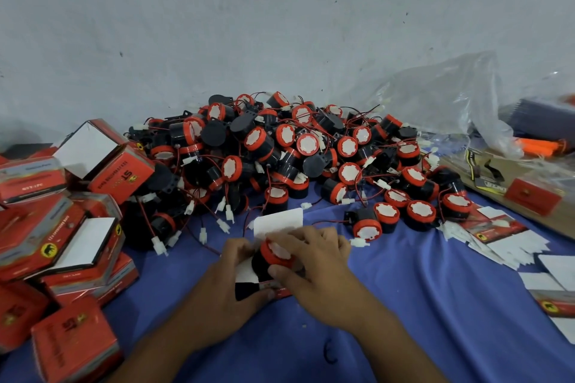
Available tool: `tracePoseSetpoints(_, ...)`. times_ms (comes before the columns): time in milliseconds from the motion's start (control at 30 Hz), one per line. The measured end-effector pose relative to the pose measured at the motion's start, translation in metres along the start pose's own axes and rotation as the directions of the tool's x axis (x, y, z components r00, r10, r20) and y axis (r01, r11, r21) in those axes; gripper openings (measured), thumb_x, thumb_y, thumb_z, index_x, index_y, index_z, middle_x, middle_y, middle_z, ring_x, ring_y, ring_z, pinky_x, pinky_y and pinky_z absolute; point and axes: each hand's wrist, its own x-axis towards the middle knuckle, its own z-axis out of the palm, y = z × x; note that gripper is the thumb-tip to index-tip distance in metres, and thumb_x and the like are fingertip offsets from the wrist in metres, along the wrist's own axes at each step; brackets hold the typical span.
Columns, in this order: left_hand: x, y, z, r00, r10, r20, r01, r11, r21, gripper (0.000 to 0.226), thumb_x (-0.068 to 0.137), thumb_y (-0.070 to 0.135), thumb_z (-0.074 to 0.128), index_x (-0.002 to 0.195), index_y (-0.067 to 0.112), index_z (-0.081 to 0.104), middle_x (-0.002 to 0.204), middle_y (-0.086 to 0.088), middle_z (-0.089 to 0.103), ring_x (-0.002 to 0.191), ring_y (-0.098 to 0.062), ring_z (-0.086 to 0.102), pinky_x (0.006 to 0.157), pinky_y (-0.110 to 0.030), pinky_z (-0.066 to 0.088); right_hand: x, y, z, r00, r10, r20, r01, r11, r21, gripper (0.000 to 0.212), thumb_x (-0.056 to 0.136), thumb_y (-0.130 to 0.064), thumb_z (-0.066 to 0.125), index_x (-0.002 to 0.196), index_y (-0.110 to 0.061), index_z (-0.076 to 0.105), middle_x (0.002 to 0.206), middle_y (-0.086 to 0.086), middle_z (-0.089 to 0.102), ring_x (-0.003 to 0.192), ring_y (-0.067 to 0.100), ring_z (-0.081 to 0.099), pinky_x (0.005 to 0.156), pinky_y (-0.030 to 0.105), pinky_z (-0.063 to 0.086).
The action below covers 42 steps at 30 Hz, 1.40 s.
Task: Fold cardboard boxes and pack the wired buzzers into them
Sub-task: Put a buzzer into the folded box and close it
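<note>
1. Low in the middle of the view, a black buzzer [274, 255] with a red rim is gripped by the right hand [314, 255], its fingers curled over the white face.
2. The buzzer is seen sitting at the mouth of a small cardboard box [249, 277], and that box is held by the left hand [231, 280], whose fingers are wrapped round its near side.
3. A white flap [278, 221] of the box is raised open just behind both hands.
4. All of it is laid out on a blue cloth [420, 305].
5. A big heap of wired buzzers [295, 149] is piled against the wall [217, 25], just beyond the hands.
6. Folded red boxes [62, 242] are stacked at the left, a few with lids open.
7. Flat box blanks [513, 246] are spread at the right, and a clear plastic bag [451, 96] is slumped beyond them.
</note>
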Motion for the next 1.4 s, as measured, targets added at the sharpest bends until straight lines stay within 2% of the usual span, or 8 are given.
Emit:
tracePoseSetpoints(100, 0.002, 0.006, 0.001, 0.999, 0.05, 0.002, -0.05, 0.999, -0.021, 0.064, 0.08, 0.057, 0.075, 0.13, 0.045, 0.038, 0.127, 0.025, 0.058, 0.113, 0.001, 0.06, 0.088, -0.018, 0.051, 0.0, -0.004, 0.0, 0.995, 0.015, -0.102, -0.014, 1.0, 0.013, 0.037, 0.085, -0.047, 0.055, 0.121, -0.05, 0.059, 0.125, -0.02, 0.047, 0.116, 0.012, 0.03, 0.107, 0.036, 0.01)
tracePoseSetpoints(367, 0.001, 0.011, 0.0, 0.986, 0.159, 0.044, -0.161, 0.985, 0.062, 0.049, 0.09, 0.039, 0.069, 0.137, 0.037, 0.053, 0.123, 0.021, 0.058, 0.115, -0.006, 0.058, 0.097, -0.03, 0.048, -0.006, 0.001, -0.001, 0.987, -0.106, 0.121, 0.115, 0.991, -0.07, 0.036, 0.1, -0.052, 0.035, 0.121, -0.043, 0.063, 0.136, -0.02, 0.041, 0.122, 0.015, 0.034, 0.105, 0.041, 0.018)
tracePoseSetpoints(533, -0.001, 0.01, -0.003, 0.995, 0.095, 0.035, -0.098, 0.99, 0.103, 0.051, 0.089, 0.041, 0.071, 0.136, 0.04, 0.053, 0.128, 0.02, 0.053, 0.123, -0.004, 0.051, 0.104, -0.033, 0.045, -0.009, 0.034, -0.033, 0.984, 0.175, -0.028, -0.177, 0.977, -0.115, 0.046, 0.095, -0.061, 0.05, 0.138, -0.046, 0.045, 0.147, -0.019, 0.034, 0.141, 0.011, 0.024, 0.117, 0.041, 0.012)
tracePoseSetpoints(700, -0.001, 0.017, -0.001, 0.988, 0.13, 0.089, -0.14, 0.983, 0.119, 0.056, 0.091, 0.035, 0.067, 0.142, 0.043, 0.047, 0.13, 0.016, 0.046, 0.122, 0.0, 0.048, 0.101, -0.016, 0.041, -0.014, 0.041, -0.045, 0.988, 0.137, 0.067, -0.146, 0.976, 0.161, 0.016, 0.098, -0.034, 0.062, 0.111, -0.034, 0.071, 0.108, -0.022, 0.056, 0.108, 0.005, 0.051, 0.099, 0.037, 0.041)
tracePoseSetpoints(1000, 0.001, 0.026, 0.001, 0.993, 0.113, 0.043, -0.119, 0.978, 0.171, 0.049, 0.085, 0.037, 0.065, 0.134, 0.033, 0.06, 0.127, 0.006, 0.047, 0.12, -0.012, 0.05, 0.098, -0.031, 0.048, -0.024, 0.051, -0.065, 0.954, 0.288, 0.082, -0.235, 0.889, -0.394, 0.019, 0.101, -0.037, 0.052, 0.116, -0.046, 0.058, 0.124, -0.025, 0.042, 0.128, 0.013, 0.029, 0.11, 0.043, 0.011)
tracePoseSetpoints(1133, 0.002, 0.026, 0.004, 0.993, 0.108, -0.039, -0.089, 0.936, 0.341, 0.049, 0.084, 0.056, 0.057, 0.127, 0.035, 0.066, 0.139, 0.002, 0.039, 0.13, -0.021, 0.037, 0.107, -0.037, 0.041, -0.026, 0.053, -0.073, 0.981, 0.185, 0.052, -0.186, 0.982, 0.023, 0.015, 0.099, -0.014, 0.059, 0.098, -0.021, 0.072, 0.095, -0.006, 0.068, 0.091, 0.016, 0.06, 0.085, 0.037, 0.049)
tracePoseSetpoints(1267, 0.007, 0.033, 0.012, 0.977, 0.206, -0.058, -0.157, 0.873, 0.461, 0.044, 0.081, 0.061, 0.055, 0.108, 0.033, 0.075, 0.128, -0.003, 0.047, 0.12, -0.023, 0.038, 0.095, -0.033, 0.045, -0.018, 0.029, -0.068, 0.952, 0.207, -0.226, -0.077, 0.875, 0.477, 0.02, 0.092, -0.022, 0.07, 0.076, -0.034, 0.067, 0.064, -0.009, 0.061, 0.056, 0.005, 0.052, 0.056, 0.018, 0.043)
tracePoseSetpoints(1400, 0.006, 0.033, 0.013, 0.993, 0.114, -0.042, -0.098, 0.954, 0.284, 0.04, 0.086, 0.059, 0.064, 0.113, 0.031, 0.074, 0.129, 0.007, 0.046, 0.116, -0.015, 0.049, 0.094, -0.03, 0.051, -0.012, 0.0, -0.048, 0.935, 0.332, -0.129, -0.161, 0.716, 0.679, 0.033, 0.078, -0.046, 0.073, 0.07, -0.013, 0.071, 0.064, -0.001, 0.068, 0.052, 0.007, 0.057, 0.052, 0.027, 0.051)
